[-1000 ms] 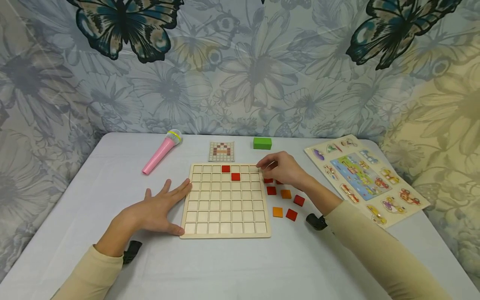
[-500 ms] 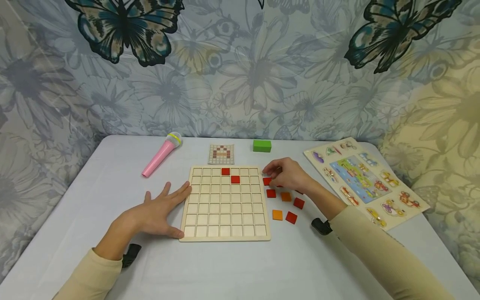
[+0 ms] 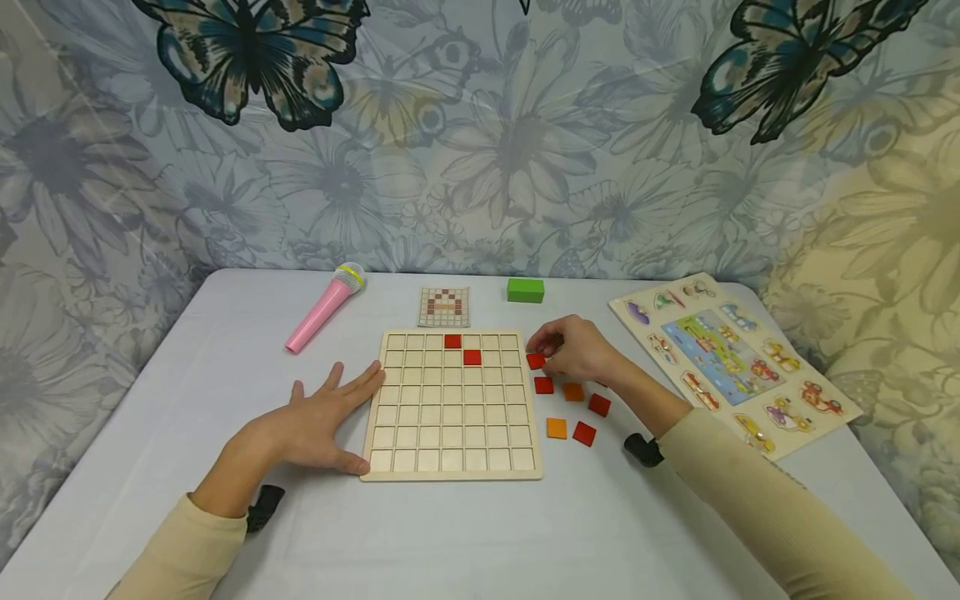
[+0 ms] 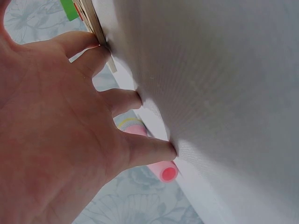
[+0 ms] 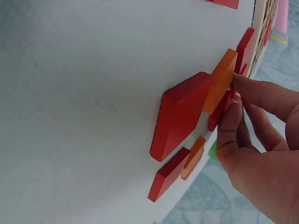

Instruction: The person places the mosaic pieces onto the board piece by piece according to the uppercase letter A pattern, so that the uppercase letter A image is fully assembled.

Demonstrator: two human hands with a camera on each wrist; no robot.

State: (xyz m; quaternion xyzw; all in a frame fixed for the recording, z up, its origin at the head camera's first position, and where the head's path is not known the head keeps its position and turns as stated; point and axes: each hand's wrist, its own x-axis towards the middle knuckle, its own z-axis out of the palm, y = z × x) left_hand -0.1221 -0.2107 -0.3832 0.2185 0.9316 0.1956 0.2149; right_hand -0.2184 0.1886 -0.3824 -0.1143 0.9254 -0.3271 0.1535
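Observation:
On the white table lies a wooden grid board [image 3: 427, 408], with a red tile [image 3: 452, 342] in its top row and another red tile [image 3: 472, 357] one row down. My left hand [image 3: 315, 421] rests with fingers spread against the board's left edge; in the left wrist view, fingertips [image 4: 138, 99] touch the cloth. Beyond the board's upper right edge, my right hand [image 3: 577, 350] pinches a red square tile [image 3: 536, 361] between thumb and fingers. Close by lie loose red tiles [image 3: 543, 385] and orange tiles [image 3: 573, 392]. The hand partly covers some tiles.
A small pattern card [image 3: 444, 307] lies behind the board, with a green block [image 3: 525, 290] to its right. At the back left is a pink toy microphone [image 3: 322, 310]. A picture puzzle board [image 3: 731, 362] lies at the right.
My right hand has moved right and slightly down from the board's top right corner to the red tile. The left hand stays at the board's edge.

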